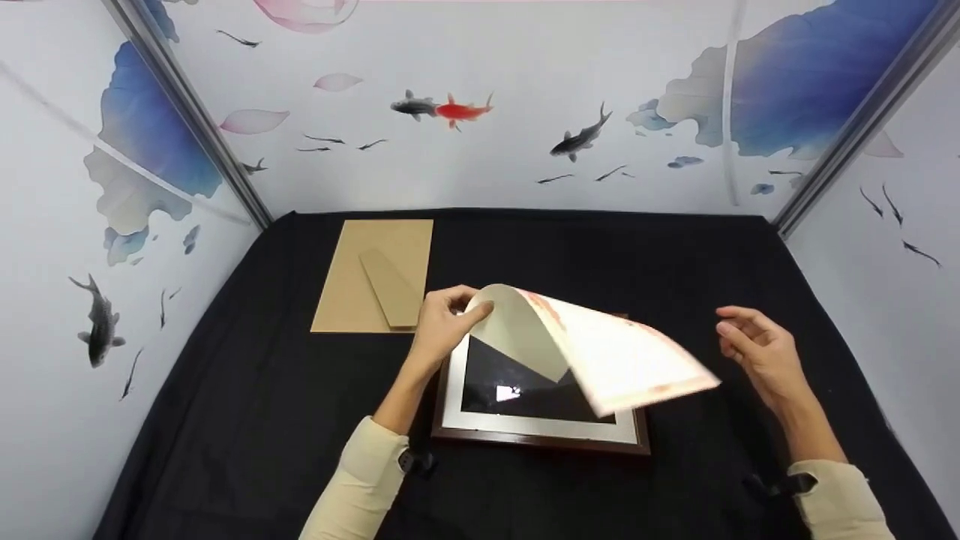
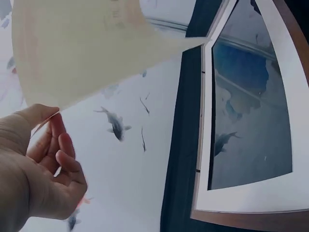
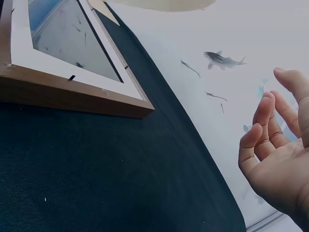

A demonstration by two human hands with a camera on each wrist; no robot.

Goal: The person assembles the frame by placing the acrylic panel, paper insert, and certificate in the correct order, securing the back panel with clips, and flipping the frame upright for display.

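Note:
My left hand [image 1: 444,321] pinches one corner of a cream sheet of paper [image 1: 630,356] between thumb and fingers. The sheet curls over in the air, showing a pale printed face with reddish marks near its edges. Beneath it a brown picture frame [image 1: 540,440] lies on the table, with a white mat border [image 2: 251,200] around a dark, glossy pane [image 2: 251,121]. To the right of the sheet, my right hand [image 1: 761,356] is raised with loosely bent fingers and holds nothing. In the right wrist view small dark tabs [image 3: 72,78] stand along the frame's inner edge.
A tan backing board [image 1: 337,300] lies at the back left, with its easel leg [image 1: 391,289] folded on it. Black cloth [image 1: 247,420] covers the table. White panels with painted fish [image 1: 577,141] stand at the back and both sides.

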